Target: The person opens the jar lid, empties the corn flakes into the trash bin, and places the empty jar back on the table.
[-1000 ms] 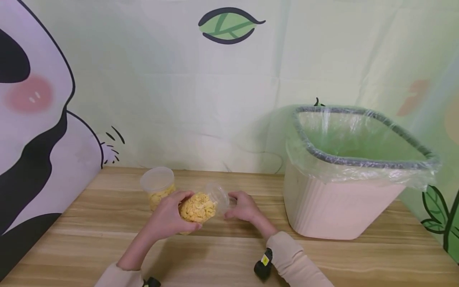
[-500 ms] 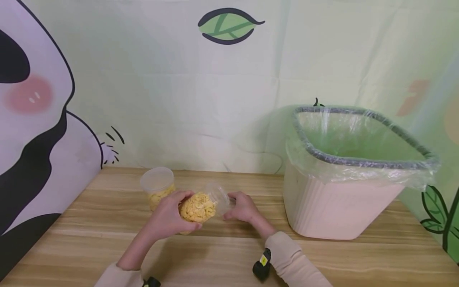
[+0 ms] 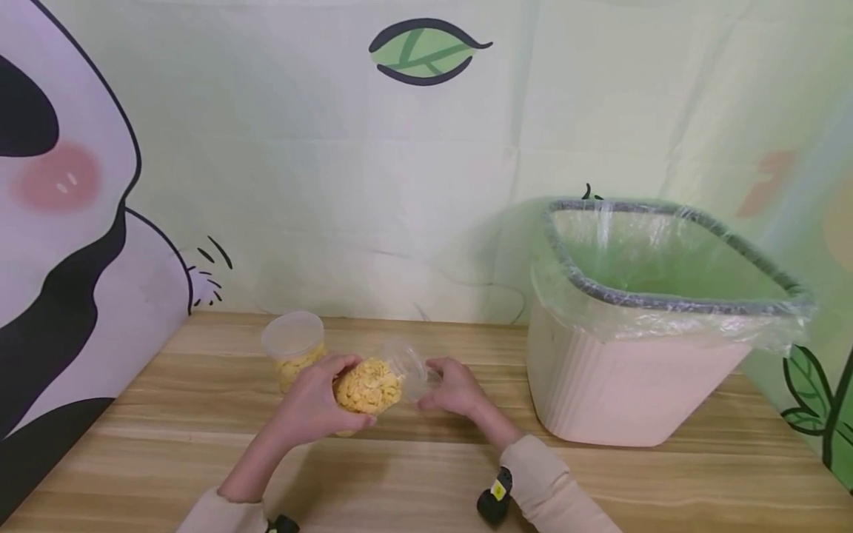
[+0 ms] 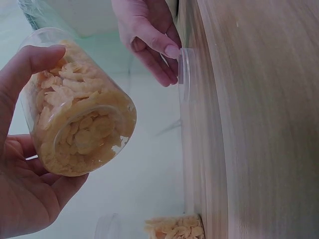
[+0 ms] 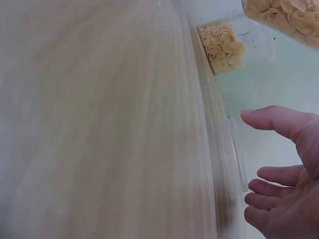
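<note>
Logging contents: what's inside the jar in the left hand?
Yellow flakes, seen through the clear jar. The left hand covers part of its side; what's there, and deep inside, can't be seen.

Bin on table, right of held jar

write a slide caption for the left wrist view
Left hand grips a tilted clear jar of flakes, right hand near a clear lid on the table.

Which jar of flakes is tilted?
The held jar, in the left hand; the other flake jar stands upright on the wooden table.
</note>
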A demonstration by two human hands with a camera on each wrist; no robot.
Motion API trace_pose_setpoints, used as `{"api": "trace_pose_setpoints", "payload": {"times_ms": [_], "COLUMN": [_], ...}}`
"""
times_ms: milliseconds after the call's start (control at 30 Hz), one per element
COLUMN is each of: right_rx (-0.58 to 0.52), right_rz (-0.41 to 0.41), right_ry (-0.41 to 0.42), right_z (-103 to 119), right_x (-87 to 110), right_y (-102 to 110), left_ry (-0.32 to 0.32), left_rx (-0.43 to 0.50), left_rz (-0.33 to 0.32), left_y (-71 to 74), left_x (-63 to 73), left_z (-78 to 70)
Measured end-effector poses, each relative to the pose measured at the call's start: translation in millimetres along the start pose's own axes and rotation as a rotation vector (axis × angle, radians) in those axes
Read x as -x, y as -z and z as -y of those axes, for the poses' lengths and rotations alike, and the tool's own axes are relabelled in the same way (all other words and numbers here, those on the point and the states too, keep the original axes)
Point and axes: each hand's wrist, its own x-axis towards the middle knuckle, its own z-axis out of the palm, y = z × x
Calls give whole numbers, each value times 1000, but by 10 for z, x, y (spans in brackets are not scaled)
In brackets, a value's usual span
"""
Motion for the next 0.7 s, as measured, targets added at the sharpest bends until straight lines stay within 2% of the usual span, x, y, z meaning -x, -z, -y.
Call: {"api": "trace_pose_setpoints", "payload": {"times_ms": [533,700], "right_rx": [-62,-144], "right_rz": [-29,-12], "right_ry": [80,100], "right_z": [81,146], "right_x": [275,396], "right_y": [235,352], "left_ry": [-4,-12], "left_rx": [-7,-15], "left_rz": [6,7], "left_y": [-25,-20], "left_x": [-18,-23], "left_z": [-54,-75]}}
